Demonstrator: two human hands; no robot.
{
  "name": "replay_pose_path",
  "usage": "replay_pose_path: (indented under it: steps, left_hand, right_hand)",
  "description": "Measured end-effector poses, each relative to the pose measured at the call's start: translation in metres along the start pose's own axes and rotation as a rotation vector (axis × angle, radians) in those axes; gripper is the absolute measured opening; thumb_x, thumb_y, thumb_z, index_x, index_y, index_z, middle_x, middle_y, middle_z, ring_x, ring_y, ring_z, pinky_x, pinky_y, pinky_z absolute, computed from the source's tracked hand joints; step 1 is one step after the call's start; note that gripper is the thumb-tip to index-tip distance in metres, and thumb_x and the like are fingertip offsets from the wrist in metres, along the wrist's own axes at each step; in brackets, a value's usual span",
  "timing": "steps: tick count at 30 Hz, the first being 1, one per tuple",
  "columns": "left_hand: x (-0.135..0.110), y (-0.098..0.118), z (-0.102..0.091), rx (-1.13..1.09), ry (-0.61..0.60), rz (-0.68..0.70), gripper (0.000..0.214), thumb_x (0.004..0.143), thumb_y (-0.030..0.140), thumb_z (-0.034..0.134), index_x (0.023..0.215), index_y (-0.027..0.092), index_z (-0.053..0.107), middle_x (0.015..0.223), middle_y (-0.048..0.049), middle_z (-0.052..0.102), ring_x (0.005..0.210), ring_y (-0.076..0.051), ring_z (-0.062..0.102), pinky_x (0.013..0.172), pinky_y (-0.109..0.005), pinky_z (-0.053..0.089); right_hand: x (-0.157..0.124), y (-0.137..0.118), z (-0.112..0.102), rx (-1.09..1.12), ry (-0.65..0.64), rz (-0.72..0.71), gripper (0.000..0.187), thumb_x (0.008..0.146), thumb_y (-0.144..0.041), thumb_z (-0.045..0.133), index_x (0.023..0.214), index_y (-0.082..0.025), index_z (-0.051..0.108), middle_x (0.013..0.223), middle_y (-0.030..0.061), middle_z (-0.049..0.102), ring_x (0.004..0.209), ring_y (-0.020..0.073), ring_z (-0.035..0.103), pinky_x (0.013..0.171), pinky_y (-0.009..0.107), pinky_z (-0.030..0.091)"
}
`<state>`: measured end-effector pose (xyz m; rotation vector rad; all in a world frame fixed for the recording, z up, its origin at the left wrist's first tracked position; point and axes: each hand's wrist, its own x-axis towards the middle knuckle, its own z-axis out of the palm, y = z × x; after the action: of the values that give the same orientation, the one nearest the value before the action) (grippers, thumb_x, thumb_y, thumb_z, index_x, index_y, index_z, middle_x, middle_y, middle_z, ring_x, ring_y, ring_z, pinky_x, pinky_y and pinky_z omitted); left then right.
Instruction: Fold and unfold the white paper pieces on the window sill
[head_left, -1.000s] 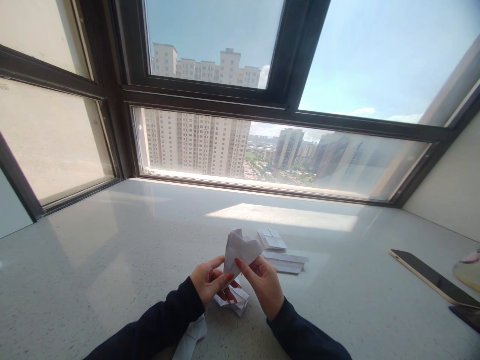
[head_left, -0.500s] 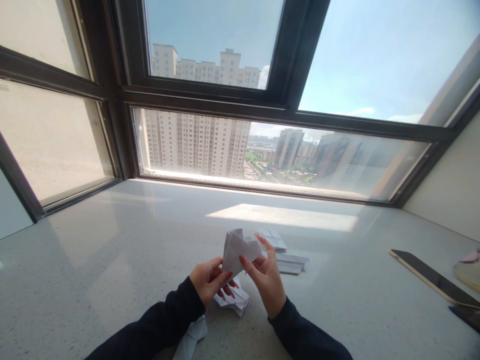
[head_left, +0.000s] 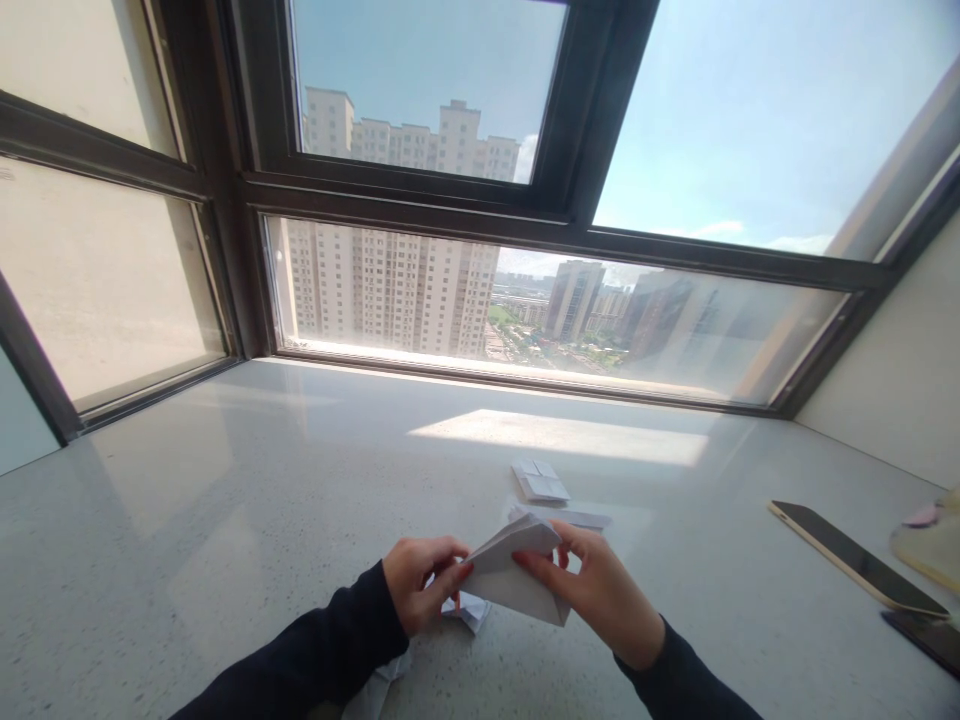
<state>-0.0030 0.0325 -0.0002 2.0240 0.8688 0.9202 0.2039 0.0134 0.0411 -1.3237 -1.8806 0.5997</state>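
A folded piece of white paper (head_left: pixel 517 585) is held in the air between both hands, its layers fanning a little along the upper edge. My left hand (head_left: pixel 424 585) pinches its left, pointed end between thumb and fingers. My right hand (head_left: pixel 592 580) grips the right side, thumb on the near face and fingers behind. Below and partly hidden by the left hand lies a folded paper piece (head_left: pixel 471 612) on the white speckled surface. Behind the held paper are a flat folded square (head_left: pixel 541 481) and a folded paper strip (head_left: pixel 585 519), the strip partly covered.
Another folded paper (head_left: pixel 371 695) lies at the near edge, partly under my left sleeve. To the right rest a phone (head_left: pixel 855 555), a dark flat object (head_left: pixel 926 640) and a pale item (head_left: pixel 930 545). Framed windows (head_left: pixel 420 200) stand behind the speckled counter (head_left: pixel 225 520).
The held paper has turned from upright to a slanting position, its point now at the left. My right hand has moved right and taken a fuller grip. The left hand stays nearly in place.
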Motion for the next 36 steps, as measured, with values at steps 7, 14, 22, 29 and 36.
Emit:
replay_pose_path:
  steps: [7,14,22,29,36]
  left_hand:
    - [0.009,-0.01,-0.019,-0.026,0.218,-0.102,0.039,0.078,0.044,0.04,0.084,0.012,0.061,0.045,0.0011,0.054,0.036,-0.008,0.045,0.04,-0.017,0.037]
    - [0.011,-0.015,-0.024,-0.009,0.255,-0.109,0.04,0.081,0.04,0.031,0.084,0.012,0.06,0.043,0.0028,0.05,0.032,-0.007,0.042,0.037,-0.016,0.035]
    - [0.013,-0.016,-0.034,0.061,0.304,-0.142,0.041,0.08,0.04,0.031,0.079,0.013,0.061,0.041,0.0037,0.048,0.034,-0.008,0.042,0.04,-0.017,0.036]
    - [0.012,-0.017,-0.034,0.12,0.299,-0.163,0.038,0.079,0.037,0.03,0.078,0.014,0.061,0.041,0.0041,0.048,0.034,-0.008,0.043,0.041,-0.018,0.037]
    - [0.012,-0.017,-0.032,0.215,0.285,-0.179,0.037,0.078,0.035,0.03,0.076,0.016,0.061,0.041,0.0038,0.05,0.036,-0.009,0.045,0.047,-0.019,0.039]
  right_hand:
    - [-0.015,0.034,-0.049,0.196,-0.035,0.455,0.028,0.056,-0.043,0.064,0.065,-0.017,0.069,0.066,0.0052,0.068,0.063,0.0227,0.059,0.054,0.028,0.044]
    - [-0.036,0.071,-0.055,-0.1,0.086,0.471,0.024,0.05,-0.044,0.064,0.046,-0.02,0.062,0.046,0.0026,0.061,0.046,0.0202,0.055,0.042,0.026,0.036]
    - [-0.033,0.079,-0.052,-0.684,0.004,0.514,0.03,0.06,-0.051,0.048,0.057,-0.021,0.05,0.068,0.0041,0.062,0.072,0.025,0.057,0.06,0.034,0.037]
    - [-0.037,0.087,-0.053,-0.747,0.141,0.475,0.068,0.059,-0.052,0.051,0.118,-0.024,0.033,0.088,0.0061,0.056,0.087,0.0276,0.054,0.064,0.039,0.038]
    - [-0.023,0.054,-0.063,-0.876,0.196,0.281,0.047,0.066,-0.043,0.05,0.11,-0.027,0.046,0.087,0.0055,0.057,0.086,0.0273,0.053,0.065,0.04,0.036]
